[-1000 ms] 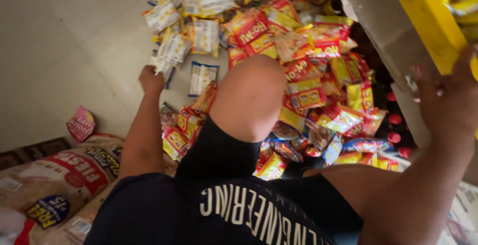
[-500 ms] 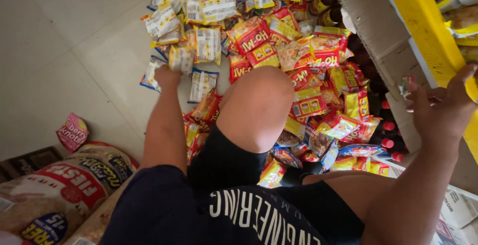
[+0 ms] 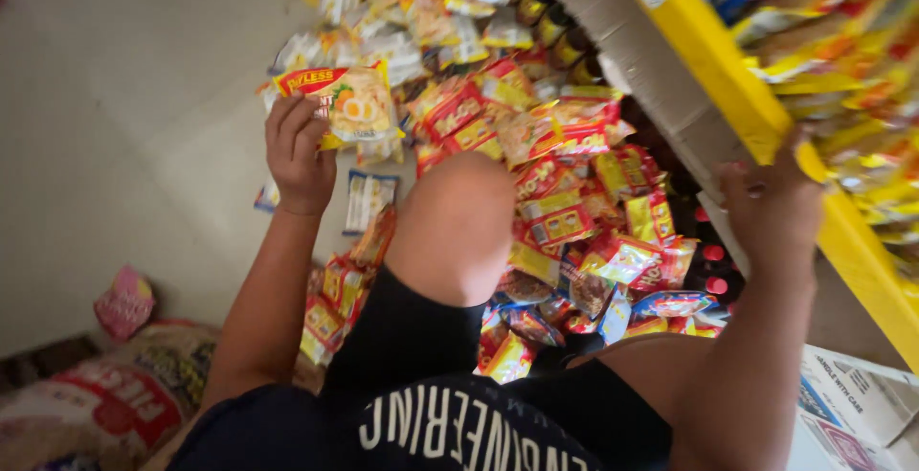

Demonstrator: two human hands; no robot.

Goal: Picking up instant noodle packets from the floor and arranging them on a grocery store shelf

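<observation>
Gripping a yellow noodle packet point(image 3: 349, 102), your left hand point(image 3: 299, 150) hovers above the packet pile point(image 3: 565, 203); right hand point(image 3: 771, 208) clutches the yellow shelf point(image 3: 708, 55) edge.

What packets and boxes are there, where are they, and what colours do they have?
Noodle packet: flat, yellow and orange, held up in the left hand.
Packet heap: red and yellow packets on the floor beyond the knee.
Pink packet: small, on the floor at left.
Big sack: beige with red band, bottom left.
Cardboard box: white, bottom right.
Shelf edge: yellow, touched by the right hand.
</observation>
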